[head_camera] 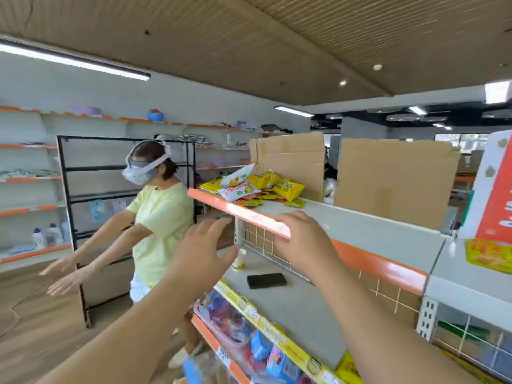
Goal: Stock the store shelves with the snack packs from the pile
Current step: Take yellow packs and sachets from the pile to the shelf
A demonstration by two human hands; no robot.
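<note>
A pile of yellow and white snack packs [250, 187] lies on the top shelf [346, 225] of the store rack, at its far left end beside a cardboard sheet. My left hand [203, 245] is raised in front of the rack with fingers spread and holds nothing. My right hand [302, 236] is up against the orange front strip [238, 213] of the top shelf, fingers bent over its edge, and holds no pack. Both hands are well short of the pile.
A grey middle shelf [291, 306] carries a black phone [266, 280] and a paper cup [240, 259]. Lower shelves hold blue and pink packs [260, 347]. Another person in a headset [155, 217] stands left, arms outstretched, by a black rack [69, 206]. Cardboard sheets [393, 181] stand behind the top shelf.
</note>
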